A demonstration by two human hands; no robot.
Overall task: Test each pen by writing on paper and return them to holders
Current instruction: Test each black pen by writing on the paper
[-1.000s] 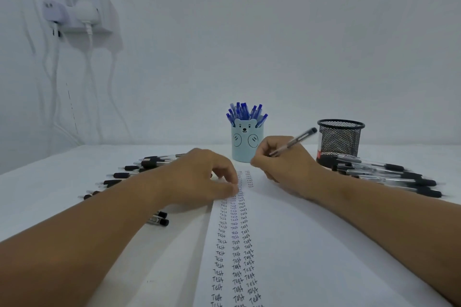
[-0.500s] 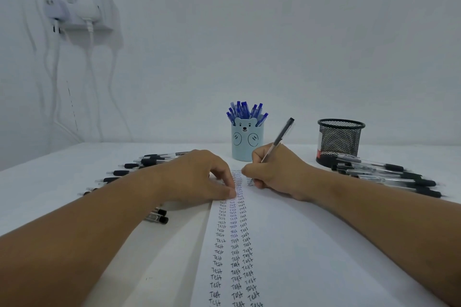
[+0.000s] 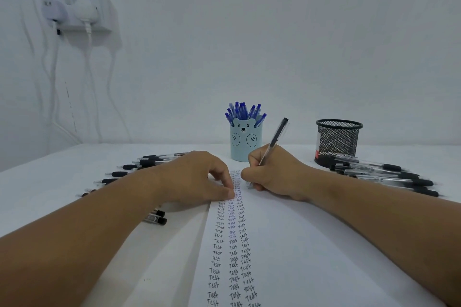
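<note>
Since the earlier frames, the right hand (image 3: 274, 174) had swung the black pen (image 3: 274, 141) up from a low slant to a steep one, its cap end pointing up and away, and had slid closer to the left hand (image 3: 199, 177). Its fingers were curled tight round the pen's lower barrel, with the tip down at the paper (image 3: 299, 244) beside the top of the third column of "Test" words; the tip itself was hidden by the fingers. The left hand held nothing, its fingers loosely bent and its thumb and fingertips pressing on the paper's left edge. Just beyond the two hands stood the blue bear holder (image 3: 245, 143), full of blue pens (image 3: 245, 112). Beyond the right wrist stood the black mesh holder (image 3: 338, 142), with black pens (image 3: 384, 174) lying on the table (image 3: 50, 187) in front of it. More black pens (image 3: 139, 167) lay fanned out to the left of the left hand.
</note>
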